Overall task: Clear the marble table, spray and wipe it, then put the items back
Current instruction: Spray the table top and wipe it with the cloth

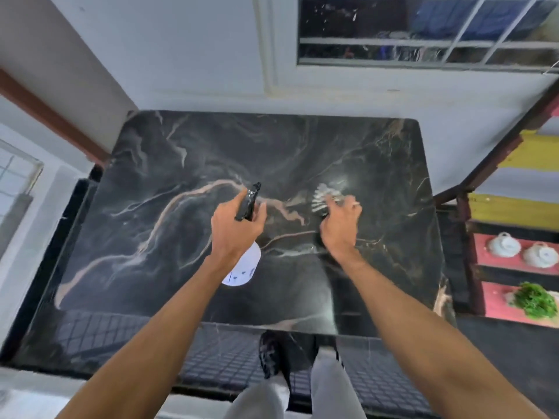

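A black marble table (151,225) with pale veins fills the middle of the view. Above its centre my left hand (234,229) grips a spray bottle (243,267), whose white body hangs below my wrist and whose black nozzle (249,201) points away from me. My right hand (340,225) presses flat on the tabletop right of centre, over a grey-white striped cloth (325,198). The cloth is blurred and mostly under my fingers. A faint wet sheen lies on the marble near that hand.
A shelf unit at the right holds two white bowls (520,251) on a red shelf and a green leafy bunch (534,303) lower down. White walls and a barred window (423,31) stand behind the table. My feet and dark tiled floor (211,352) are below the near edge.
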